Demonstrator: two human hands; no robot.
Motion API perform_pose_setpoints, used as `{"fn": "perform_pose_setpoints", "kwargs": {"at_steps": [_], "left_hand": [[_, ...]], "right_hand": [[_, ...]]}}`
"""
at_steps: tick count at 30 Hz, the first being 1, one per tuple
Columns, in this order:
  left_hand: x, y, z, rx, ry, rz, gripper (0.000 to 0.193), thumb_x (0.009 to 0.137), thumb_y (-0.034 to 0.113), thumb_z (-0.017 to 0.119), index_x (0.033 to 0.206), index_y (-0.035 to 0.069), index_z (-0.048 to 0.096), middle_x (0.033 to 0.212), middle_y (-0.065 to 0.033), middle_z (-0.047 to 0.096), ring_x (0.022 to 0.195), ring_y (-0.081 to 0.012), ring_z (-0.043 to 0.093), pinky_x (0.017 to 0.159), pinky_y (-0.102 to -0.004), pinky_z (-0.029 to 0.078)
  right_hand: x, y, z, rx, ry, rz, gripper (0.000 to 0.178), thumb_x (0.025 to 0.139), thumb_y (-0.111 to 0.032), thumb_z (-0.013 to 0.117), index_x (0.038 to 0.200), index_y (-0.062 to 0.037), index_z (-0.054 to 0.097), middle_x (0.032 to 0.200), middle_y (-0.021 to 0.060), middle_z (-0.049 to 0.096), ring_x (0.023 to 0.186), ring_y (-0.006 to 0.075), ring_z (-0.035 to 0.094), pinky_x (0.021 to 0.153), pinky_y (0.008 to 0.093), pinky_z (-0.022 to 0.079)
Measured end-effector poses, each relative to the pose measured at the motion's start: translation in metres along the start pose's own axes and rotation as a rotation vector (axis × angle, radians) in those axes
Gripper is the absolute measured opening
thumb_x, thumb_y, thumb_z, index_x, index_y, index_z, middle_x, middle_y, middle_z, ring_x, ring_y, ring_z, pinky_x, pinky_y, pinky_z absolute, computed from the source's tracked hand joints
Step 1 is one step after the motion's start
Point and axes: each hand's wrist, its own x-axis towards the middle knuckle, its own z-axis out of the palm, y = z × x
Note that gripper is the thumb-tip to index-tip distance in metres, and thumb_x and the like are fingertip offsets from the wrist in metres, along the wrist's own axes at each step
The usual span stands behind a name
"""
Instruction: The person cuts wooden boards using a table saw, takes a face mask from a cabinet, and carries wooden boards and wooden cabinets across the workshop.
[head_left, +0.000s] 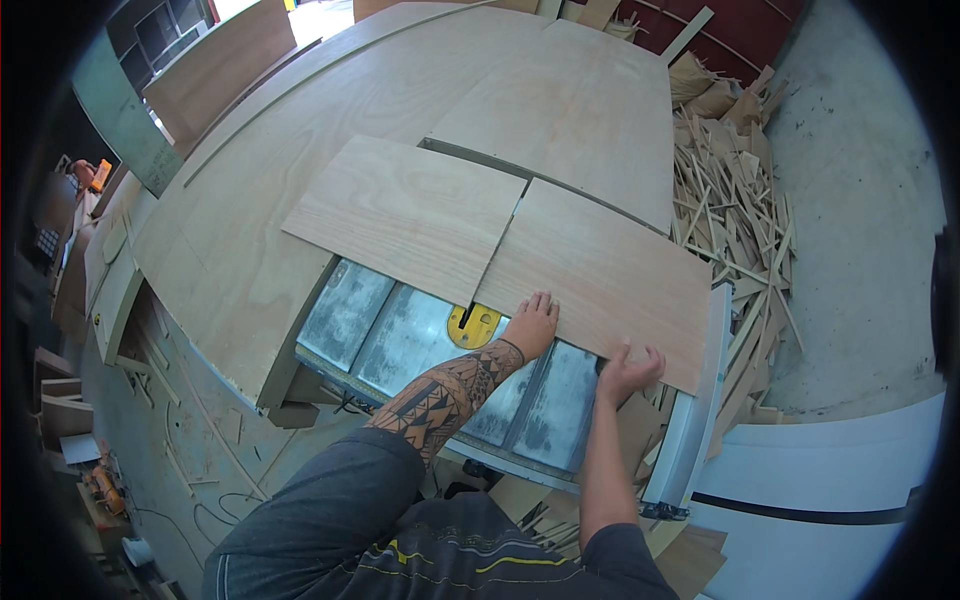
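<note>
Two plywood panels lie side by side on a table saw (418, 335), a narrow gap between them in line with the slot of its yellow throat plate (472, 325). My left hand (532, 322), at the end of a tattooed forearm, rests palm down on the near edge of the right plywood panel (610, 285), beside the throat plate. Farther right, my right hand (628, 372) grips that panel's near edge with fingers bent; part of its hold is hidden. No hand touches the left plywood panel (410, 215), which overlaps the saw top and the wooden outfeed table.
Beyond the saw spreads a large plywood-topped table (250, 190) carrying another big sheet (580, 110). A metal rail fence (705, 370) borders the right panel. Scrap wood strips (735, 190) are heaped at the right. White panels (820, 490) lie at lower right; offcuts litter the floor (215, 440) at left.
</note>
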Motion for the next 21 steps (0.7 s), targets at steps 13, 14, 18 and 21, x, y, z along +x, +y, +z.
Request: {"fn": "perform_pose_setpoints", "kwargs": {"at_steps": [13, 14, 18, 21], "left_hand": [[-0.041, -0.007, -0.049, -0.129, 0.246, 0.143, 0.044, 0.093, 0.004, 0.062, 0.135, -0.007, 0.056, 0.144, -0.0270, 0.052, 0.142, -0.0424, 0.047, 0.116, -0.0475, 0.043], [-0.057, 0.002, -0.062, -0.134, 0.239, 0.128, 0.044, 0.093, 0.004, 0.062, 0.135, -0.007, 0.056, 0.144, -0.0270, 0.052, 0.142, -0.0424, 0.047, 0.116, -0.0475, 0.043], [-0.138, 0.058, -0.148, -0.796, 0.333, -0.020, 0.045, 0.100, 0.022, 0.066, 0.133, -0.006, 0.057, 0.138, -0.0247, 0.058, 0.130, -0.0338, 0.060, 0.109, -0.0418, 0.050], [-0.178, 0.055, -0.148, -1.257, 0.118, -0.266, 0.053, 0.103, 0.030, 0.069, 0.138, -0.006, 0.052, 0.135, -0.0219, 0.062, 0.126, -0.0282, 0.063, 0.104, -0.0389, 0.052]], "right_hand": [[0.069, 0.052, 0.027, 1.215, -0.094, 1.028, 0.046, 0.107, -0.034, 0.057, 0.139, -0.0015, 0.056, 0.135, 0.0161, 0.065, 0.123, 0.0344, 0.065, 0.097, 0.0518, 0.060], [0.078, 0.045, 0.009, 1.231, -0.099, 0.959, 0.049, 0.108, -0.034, 0.057, 0.140, 0.0022, 0.054, 0.134, 0.0185, 0.064, 0.121, 0.0343, 0.066, 0.096, 0.0495, 0.060], [0.075, 0.012, -0.064, 1.302, -0.133, 0.831, 0.050, 0.108, -0.033, 0.057, 0.139, 0.0057, 0.053, 0.132, 0.0198, 0.064, 0.118, 0.0337, 0.067, 0.096, 0.0453, 0.060], [0.014, -0.054, -0.088, 1.383, -0.298, 0.703, 0.047, 0.110, -0.029, 0.055, 0.141, 0.0059, 0.052, 0.136, 0.0207, 0.062, 0.122, 0.0323, 0.065, 0.102, 0.0435, 0.058]]}}
